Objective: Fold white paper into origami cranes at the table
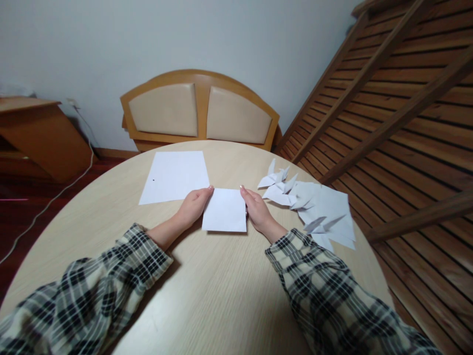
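A small white square of paper is held just above the table between both hands. My left hand grips its left edge, thumb on top near the upper corner. On the opposite edge my right hand pinches it the same way, with the fingers hidden underneath. Beyond my left hand lies a larger white sheet with a small dark spot on it. To the right of my right hand stand several folded paper cranes, partly on and beside some loose white paper.
The round, light wood table fills the middle of the view. Behind it stands a headboard with two beige panels against the wall. Wooden slats rise at the right. A white cable runs along the floor by a brown desk.
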`<control>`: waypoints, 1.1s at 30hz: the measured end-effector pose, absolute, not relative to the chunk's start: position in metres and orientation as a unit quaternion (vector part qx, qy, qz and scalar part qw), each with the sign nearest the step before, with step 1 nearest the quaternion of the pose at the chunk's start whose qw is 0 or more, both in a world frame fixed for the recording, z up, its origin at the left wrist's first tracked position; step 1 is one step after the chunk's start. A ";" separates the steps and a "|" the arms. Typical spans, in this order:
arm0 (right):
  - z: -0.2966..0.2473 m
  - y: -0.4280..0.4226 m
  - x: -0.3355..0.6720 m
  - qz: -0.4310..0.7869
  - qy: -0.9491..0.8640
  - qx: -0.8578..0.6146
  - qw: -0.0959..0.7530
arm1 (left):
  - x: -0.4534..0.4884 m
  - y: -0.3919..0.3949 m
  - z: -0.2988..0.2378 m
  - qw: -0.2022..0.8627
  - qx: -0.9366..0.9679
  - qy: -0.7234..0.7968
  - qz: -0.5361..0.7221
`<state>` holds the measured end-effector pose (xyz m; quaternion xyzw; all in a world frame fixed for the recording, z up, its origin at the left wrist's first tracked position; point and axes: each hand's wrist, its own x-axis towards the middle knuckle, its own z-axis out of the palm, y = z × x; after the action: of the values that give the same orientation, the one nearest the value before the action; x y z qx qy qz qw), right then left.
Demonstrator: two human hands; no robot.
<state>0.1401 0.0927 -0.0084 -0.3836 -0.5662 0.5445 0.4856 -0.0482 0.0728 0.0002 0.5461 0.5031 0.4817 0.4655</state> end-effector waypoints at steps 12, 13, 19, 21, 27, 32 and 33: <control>-0.009 0.090 0.139 0.509 -0.633 -0.405 0.420 | -0.053 0.087 -0.016 0.444 0.476 0.478 0.589; -0.010 0.091 0.139 0.499 -0.635 -0.408 0.427 | -0.052 0.085 -0.013 0.446 0.482 0.474 0.586; -0.011 0.094 0.140 0.515 -0.610 -0.404 0.447 | -0.047 0.074 -0.002 0.478 0.586 0.457 0.468; -0.010 0.093 0.140 0.521 -0.611 -0.400 0.441 | -0.047 0.074 -0.004 0.453 0.598 0.469 0.466; -0.009 0.092 0.139 0.534 -0.613 -0.380 0.441 | -0.047 0.077 -0.007 0.433 0.549 0.491 0.519; -0.010 0.093 0.139 0.528 -0.604 -0.386 0.456 | -0.047 0.075 -0.003 0.449 0.561 0.456 0.525; -0.010 0.093 0.139 0.527 -0.601 -0.385 0.461 | -0.047 0.074 -0.002 0.453 0.569 0.453 0.515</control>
<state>0.1389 0.0930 -0.0097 -0.3851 -0.6009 0.5271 0.4613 -0.0473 0.0744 -0.0021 0.5689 0.4534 0.5151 0.4533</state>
